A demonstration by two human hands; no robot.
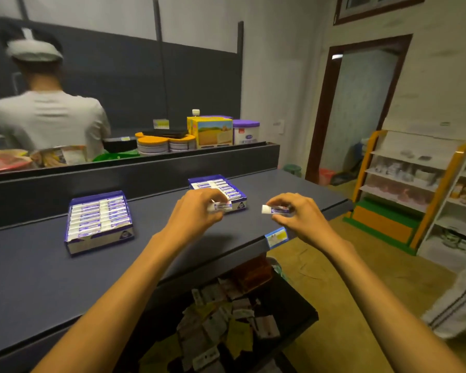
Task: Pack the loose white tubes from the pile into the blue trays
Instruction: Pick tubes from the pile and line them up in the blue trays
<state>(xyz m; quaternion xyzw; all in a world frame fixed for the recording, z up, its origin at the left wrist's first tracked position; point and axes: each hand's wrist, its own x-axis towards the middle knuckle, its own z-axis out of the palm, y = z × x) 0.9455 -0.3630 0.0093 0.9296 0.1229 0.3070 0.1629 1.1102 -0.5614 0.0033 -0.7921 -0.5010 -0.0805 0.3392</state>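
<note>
Two blue trays stand on the dark shelf top [51, 273]. The left tray [100, 244] is filled with rows of white tubes. The far tray [193, 181] holds a row of tubes along its right side. My left hand [197, 211] pinches a white tube [222, 206] just in front of the far tray. My right hand [297, 214] holds another white tube [276, 209] with its white cap pointing left, to the right of that tray. No loose pile shows on the shelf top.
A raised dark ledge [145, 168] behind the shelf carries tins, boxes and packets. A person in a grey shirt [49, 119] stands beyond it. Below the shelf edge a dark bin [291, 302] holds several mixed packets. A display rack [404, 189] and a doorway lie to the right.
</note>
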